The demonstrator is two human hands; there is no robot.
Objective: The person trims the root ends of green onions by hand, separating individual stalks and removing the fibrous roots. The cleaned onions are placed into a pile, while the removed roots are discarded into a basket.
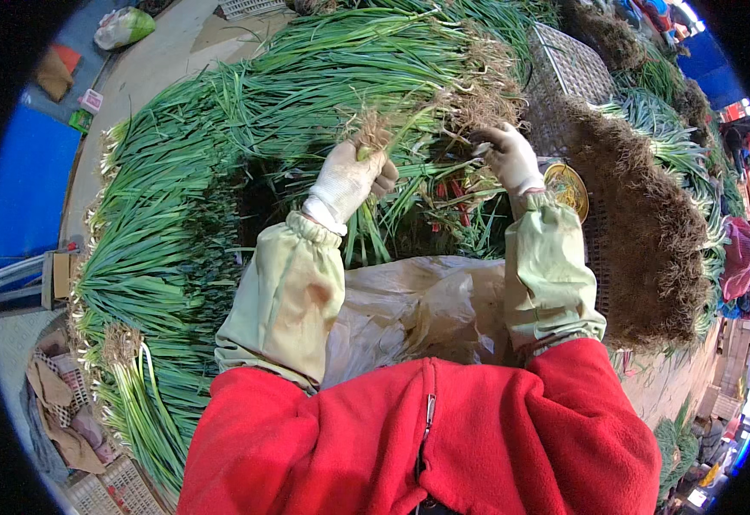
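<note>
My left hand [352,170], in a white knit glove, is closed around a small bunch of scallions [369,132]. The bunch has its brown roots upward and its green leaves hanging below the fist. One pale stalk slants up and right from beside that hand. My right hand [511,154], also gloved, is at the root ends of a large heap of scallions [349,71]. Its fingers are curled and partly blurred, so whether they pinch a stalk is unclear. Loose leaves and trimmings [458,199] lie below and between the hands.
Scallions with white ends outward [136,238] are stacked along the left. At right, a thick wall of roots [639,232] rises beside a plastic crate [571,61]. A yellow bowl [567,190] of thin strands stands near my right wrist. Plastic sheeting [420,309] covers my lap.
</note>
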